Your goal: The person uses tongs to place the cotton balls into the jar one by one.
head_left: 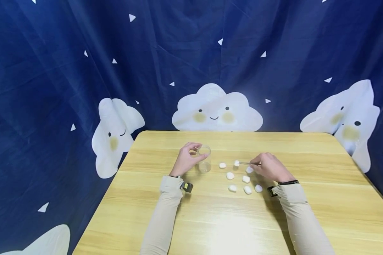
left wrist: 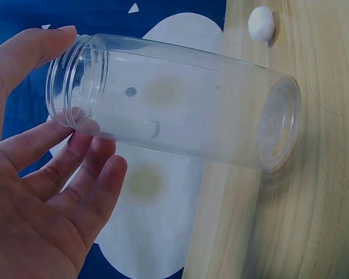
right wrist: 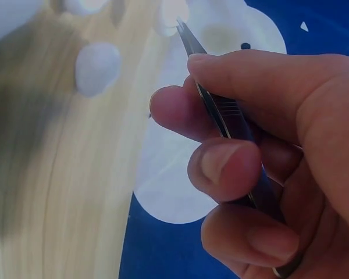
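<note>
A transparent plastic jar (head_left: 205, 165) stands upright on the table, its open mouth upward. My left hand (head_left: 187, 160) holds it at the threaded neck, thumb on one side and fingers on the other, as the left wrist view shows. On the right, my right hand (head_left: 268, 166) grips a pair of dark metal tweezers (right wrist: 235, 122) between thumb and fingers. At the tweezers' tips is a white cotton ball (head_left: 237, 163), between the jar and that hand. Another white ball (head_left: 249, 170) lies just under the right hand's fingers.
Several more white balls (head_left: 246, 179) are spread over the wooden table (head_left: 210, 212) in front of and between the hands. One ball (head_left: 222, 165) lies close to the jar's right. Behind the table's far edge hangs a blue curtain (head_left: 191, 53) with cloud prints.
</note>
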### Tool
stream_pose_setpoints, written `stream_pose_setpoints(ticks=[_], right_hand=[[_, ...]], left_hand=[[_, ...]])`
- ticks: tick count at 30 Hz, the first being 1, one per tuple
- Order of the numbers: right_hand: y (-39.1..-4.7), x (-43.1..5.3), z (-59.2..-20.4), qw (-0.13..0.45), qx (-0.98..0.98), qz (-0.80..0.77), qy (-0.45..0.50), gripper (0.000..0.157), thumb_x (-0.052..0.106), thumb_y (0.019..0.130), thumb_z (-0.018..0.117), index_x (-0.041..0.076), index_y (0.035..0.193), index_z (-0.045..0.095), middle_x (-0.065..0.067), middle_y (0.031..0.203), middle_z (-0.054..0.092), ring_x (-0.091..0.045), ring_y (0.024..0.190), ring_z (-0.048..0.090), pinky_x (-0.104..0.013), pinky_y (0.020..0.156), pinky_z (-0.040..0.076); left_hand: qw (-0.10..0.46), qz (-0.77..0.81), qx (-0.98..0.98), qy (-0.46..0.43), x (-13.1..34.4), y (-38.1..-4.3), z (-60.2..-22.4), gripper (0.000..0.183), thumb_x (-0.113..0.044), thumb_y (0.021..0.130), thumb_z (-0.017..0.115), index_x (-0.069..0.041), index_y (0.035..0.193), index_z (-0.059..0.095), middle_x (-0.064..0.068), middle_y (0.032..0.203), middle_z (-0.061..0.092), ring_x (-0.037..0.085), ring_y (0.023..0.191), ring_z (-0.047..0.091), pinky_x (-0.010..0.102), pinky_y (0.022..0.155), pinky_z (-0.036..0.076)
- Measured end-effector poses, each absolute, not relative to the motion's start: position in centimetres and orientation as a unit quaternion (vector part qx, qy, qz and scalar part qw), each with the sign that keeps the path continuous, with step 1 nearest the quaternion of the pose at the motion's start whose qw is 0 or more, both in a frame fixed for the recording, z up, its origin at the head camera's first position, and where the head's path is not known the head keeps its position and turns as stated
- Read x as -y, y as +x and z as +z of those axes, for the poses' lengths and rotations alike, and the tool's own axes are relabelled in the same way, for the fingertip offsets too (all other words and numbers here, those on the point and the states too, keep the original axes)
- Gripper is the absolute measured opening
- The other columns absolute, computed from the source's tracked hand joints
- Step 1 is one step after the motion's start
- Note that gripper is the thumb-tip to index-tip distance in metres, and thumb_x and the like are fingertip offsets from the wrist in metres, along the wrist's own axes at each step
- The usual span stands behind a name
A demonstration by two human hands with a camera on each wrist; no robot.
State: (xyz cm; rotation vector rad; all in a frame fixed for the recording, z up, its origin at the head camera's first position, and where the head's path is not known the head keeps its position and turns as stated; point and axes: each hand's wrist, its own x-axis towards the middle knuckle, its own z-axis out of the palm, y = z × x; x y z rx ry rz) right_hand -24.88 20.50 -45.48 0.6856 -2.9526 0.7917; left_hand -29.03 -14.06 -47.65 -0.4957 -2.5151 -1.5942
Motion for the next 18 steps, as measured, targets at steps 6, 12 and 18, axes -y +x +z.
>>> stream_pose_setpoints(ticks=[6, 12, 18], right_hand=[[-24.8, -20.3, -44.8, 0.025, 0.940, 0.249, 0.233, 0.013, 0.008, 0.093, 0.074, 0.002, 0.101, 0.082, -0.014, 0.098, 0.081, -0.030, 0.091, 0.077, -0.050, 0.083, 0.063], [-24.7, -20.0, -44.0, 0.040, 0.937, 0.242, 0.249, 0.012, 0.008, 0.093, 0.073, 0.005, 0.099, 0.083, -0.009, 0.095, 0.081, -0.024, 0.088, 0.077, -0.047, 0.080, 0.063], [-24.8, -19.3, -42.8, 0.048, 0.933, 0.243, 0.259, 0.010, 0.010, 0.093, 0.074, 0.008, 0.098, 0.083, -0.007, 0.094, 0.081, -0.018, 0.084, 0.076, -0.039, 0.075, 0.062]], left_hand=[[0.063, -0.529, 0.830, -0.165, 14.1, -29.1, -47.7, 0.052, -0.032, 0.084, 0.087, -0.010, 0.128, 0.070, 0.007, 0.127, 0.068, 0.025, 0.110, 0.066, 0.047, 0.102, 0.058], [0.061, -0.530, 0.829, -0.167, 14.1, -29.0, -47.8, 0.053, -0.033, 0.084, 0.087, -0.009, 0.129, 0.070, 0.010, 0.128, 0.068, 0.025, 0.110, 0.065, 0.049, 0.102, 0.058], [0.063, -0.532, 0.827, -0.167, 14.1, -29.0, -47.8, 0.052, -0.032, 0.084, 0.087, -0.010, 0.128, 0.070, 0.009, 0.128, 0.068, 0.026, 0.110, 0.065, 0.050, 0.103, 0.058]])
